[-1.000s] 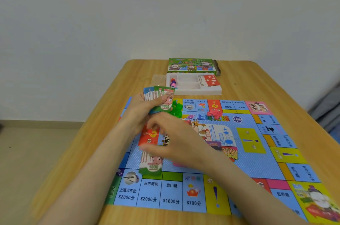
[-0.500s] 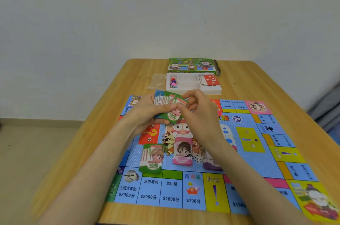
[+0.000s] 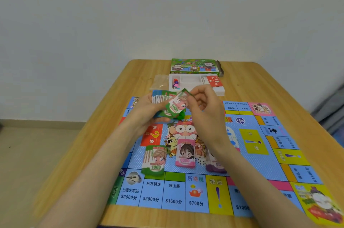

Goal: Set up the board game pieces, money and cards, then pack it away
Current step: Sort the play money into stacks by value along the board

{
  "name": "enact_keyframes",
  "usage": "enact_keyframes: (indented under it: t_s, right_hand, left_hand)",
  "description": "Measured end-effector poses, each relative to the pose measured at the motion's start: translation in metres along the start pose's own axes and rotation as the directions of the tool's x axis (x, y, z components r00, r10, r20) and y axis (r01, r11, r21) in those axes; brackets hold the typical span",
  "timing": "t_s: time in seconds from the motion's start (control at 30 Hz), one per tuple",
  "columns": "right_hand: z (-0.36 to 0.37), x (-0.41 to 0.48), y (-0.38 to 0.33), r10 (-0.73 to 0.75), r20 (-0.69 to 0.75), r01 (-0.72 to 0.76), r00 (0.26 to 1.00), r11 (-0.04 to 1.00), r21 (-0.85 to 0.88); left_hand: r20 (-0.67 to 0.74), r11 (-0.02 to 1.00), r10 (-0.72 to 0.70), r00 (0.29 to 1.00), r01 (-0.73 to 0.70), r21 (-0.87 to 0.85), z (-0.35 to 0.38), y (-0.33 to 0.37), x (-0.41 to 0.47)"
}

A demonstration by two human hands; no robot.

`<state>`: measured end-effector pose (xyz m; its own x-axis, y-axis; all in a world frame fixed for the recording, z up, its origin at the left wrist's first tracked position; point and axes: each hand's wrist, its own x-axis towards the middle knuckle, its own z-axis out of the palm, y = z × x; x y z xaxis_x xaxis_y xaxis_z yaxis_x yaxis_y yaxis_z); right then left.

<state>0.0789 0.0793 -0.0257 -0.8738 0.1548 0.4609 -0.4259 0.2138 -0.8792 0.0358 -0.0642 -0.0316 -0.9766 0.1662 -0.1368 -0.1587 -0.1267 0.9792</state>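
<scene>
Two hands meet above the game board, near its 12 o'clock edge; the left hand grips one fanned wad of paper money; the right hand pinches one green 1000 note by its top corner, the note lying against the wad's front. Three piles lie in a row on the board, at 6 o'clock from the hands: one green pile; one pink pile at its 3 o'clock; one purple pile further toward 3 o'clock, partly hidden by the right forearm. Past the board at 12 o'clock sits one white tray holding coloured pawns and one red card stack; one green box lies just behind it, on the wooden table.
</scene>
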Motion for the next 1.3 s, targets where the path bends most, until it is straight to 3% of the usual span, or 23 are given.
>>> enact_keyframes:
  t_s: [0.23, 0.33, 0.43, 0.57, 0.7, 0.87, 1.03, 1.3]
  right_hand:
    - [0.002, -0.003, -0.005, 0.119, 0.371, -0.143, 0.921, 0.989, 0.037]
    - [0.004, -0.005, -0.002, 0.152, 0.603, -0.092, 0.783, 0.987, -0.129]
    - [0.008, -0.011, 0.005, 0.153, 0.717, 0.040, 0.680, 0.969, -0.244]
    - [0.013, -0.018, 0.011, 0.112, 0.754, 0.177, 0.647, 0.940, -0.291]
    - [0.018, -0.021, 0.015, 0.055, 0.785, 0.446, 0.617, 0.798, -0.406]
    - [0.015, -0.021, 0.011, -0.006, 0.761, 0.522, 0.649, 0.731, -0.439]
    - [0.012, -0.027, 0.003, -0.009, 0.821, 0.501, 0.571, 0.796, -0.340]
    - [0.014, -0.030, 0.009, -0.034, 0.853, 0.612, 0.521, 0.711, -0.346]
  left_hand:
    - [-0.003, 0.999, 0.039, 0.999, -0.039, -0.025, -0.003, -0.002, 0.004]
    - [0.006, 0.997, 0.051, 0.999, -0.051, -0.054, -0.004, -0.002, 0.004]
    - [-0.006, 0.998, 0.049, 0.999, -0.049, -0.046, -0.003, -0.002, 0.004]
    - [-0.026, 0.999, 0.047, 0.999, -0.046, 0.005, -0.002, -0.001, 0.001]
    - [-0.032, 0.999, 0.037, 0.999, -0.037, 0.001, -0.002, 0.000, -0.001]
    - [-0.027, 0.999, 0.038, 0.999, -0.039, -0.031, -0.001, 0.001, -0.002]
    - [-0.047, 0.997, 0.080, 0.996, -0.081, -0.016, -0.003, 0.003, -0.002]
    - [-0.046, 0.997, 0.082, 0.996, -0.082, -0.008, -0.002, 0.002, -0.001]
